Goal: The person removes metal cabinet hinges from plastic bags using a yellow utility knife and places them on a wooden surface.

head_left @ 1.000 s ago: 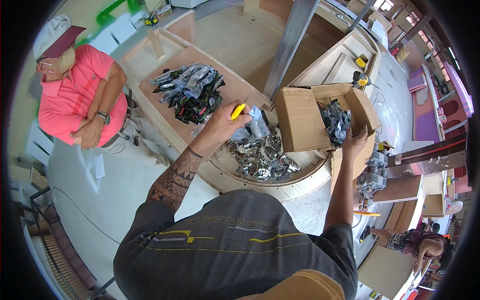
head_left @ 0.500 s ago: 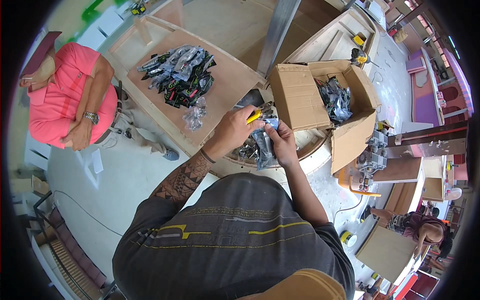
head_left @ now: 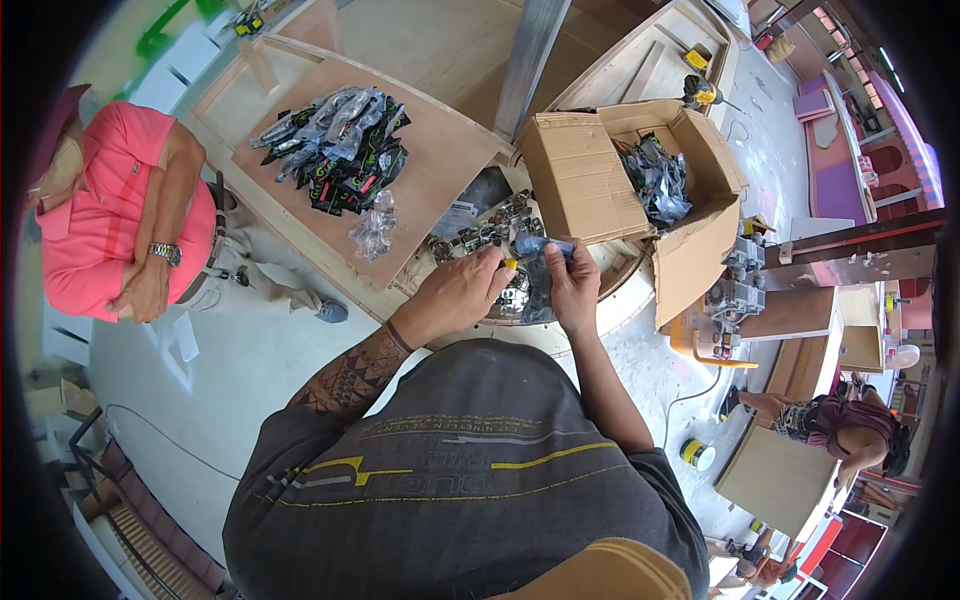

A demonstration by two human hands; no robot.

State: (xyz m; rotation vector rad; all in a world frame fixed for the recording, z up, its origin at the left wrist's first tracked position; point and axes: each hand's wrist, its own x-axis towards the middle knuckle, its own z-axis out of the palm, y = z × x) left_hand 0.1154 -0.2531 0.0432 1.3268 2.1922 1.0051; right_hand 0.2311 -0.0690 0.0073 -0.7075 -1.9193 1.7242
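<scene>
"Yellow pokes out of the left hand [head_left: 455, 295]. What is it?"

"One end of a small tool [head_left: 511, 264], with the fingers curled closely around it. Most of it is covered, so I can't tell its kind."

"And the right hand [head_left: 573, 285]?"

"Thumb and fingers are pinched together on the bluish top of a plastic packet [head_left: 538, 290]. The packet hangs between the two hands, its lower part grey and see-through."

"What's around it?"

"Shiny metal fittings [head_left: 495, 230], heaped just beyond the hands, inside the curved wooden frame [head_left: 548, 338]."

"Farther off, to the right?"

"An open cardboard box [head_left: 585, 185], with black and grey packets [head_left: 658, 180] inside."

"To the left?"

"Similar packets in a heap [head_left: 340, 150] on a brown board [head_left: 440, 150], with crumpled clear plastic [head_left: 375, 228] on the heap's near side. Farther left stands a co-worker [head_left: 120, 210] in pink, arms crossed."
</scene>
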